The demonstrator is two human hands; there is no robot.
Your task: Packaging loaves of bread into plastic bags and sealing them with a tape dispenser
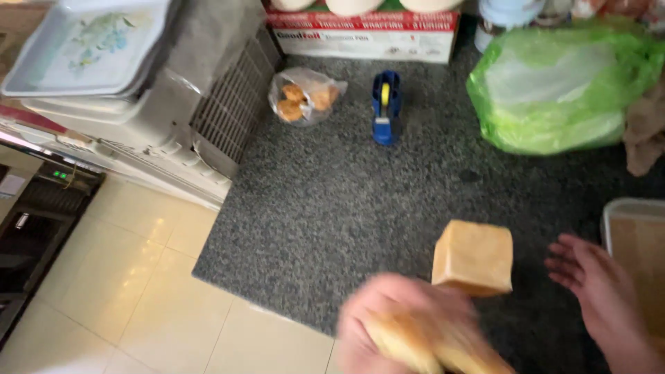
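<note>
Now my left hand [409, 325] is wrapped tight around the bread loaf [473, 257], just left of the tray [634, 211]. My right hand [599, 291] waits open beside it. I should hold the loaf softly, not squash it.

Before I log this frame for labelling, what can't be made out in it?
Head view only:
- Left hand: motion-blurred; its grip on the bread loaf is unclear.
- Right hand: wrist cut off by the bottom edge.
- Tray: cut off by the right edge, contents unclear.
- Green plastic bag: contents hidden by the plastic.
- Clear bag of snacks: too small to identify.
</note>
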